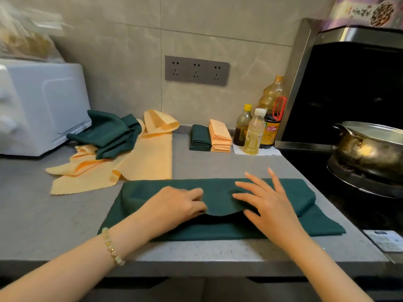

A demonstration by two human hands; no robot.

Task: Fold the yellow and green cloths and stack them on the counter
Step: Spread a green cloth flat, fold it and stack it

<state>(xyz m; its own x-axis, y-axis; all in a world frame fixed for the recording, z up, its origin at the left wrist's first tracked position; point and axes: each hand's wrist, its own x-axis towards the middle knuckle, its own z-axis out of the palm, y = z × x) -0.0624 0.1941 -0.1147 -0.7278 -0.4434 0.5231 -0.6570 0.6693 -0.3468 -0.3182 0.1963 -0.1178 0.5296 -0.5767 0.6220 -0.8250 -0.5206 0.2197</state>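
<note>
- Dark green fabric cloth (pixel 283 190), half-folded, lies on the grey stone counter (pixel 54 214) near its front edge.
- Left hand (pixel 181 203): fingers curled, pinching the fold's loose edge.
- Right hand (pixel 268 205): fingers straight and spread, resting on the fold.
- Folded green stack (pixel 199 138) and folded yellow stack (pixel 220 136) sit side by side at the wall.

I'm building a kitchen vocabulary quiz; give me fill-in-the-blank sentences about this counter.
The left hand pinches the edge of a ___ cloth.
The folded yellow stack sits ___ of the folded green stack.
The crumpled green cloth lies on unfolded ___ cloths.
Missing: green; right; yellow.
</note>
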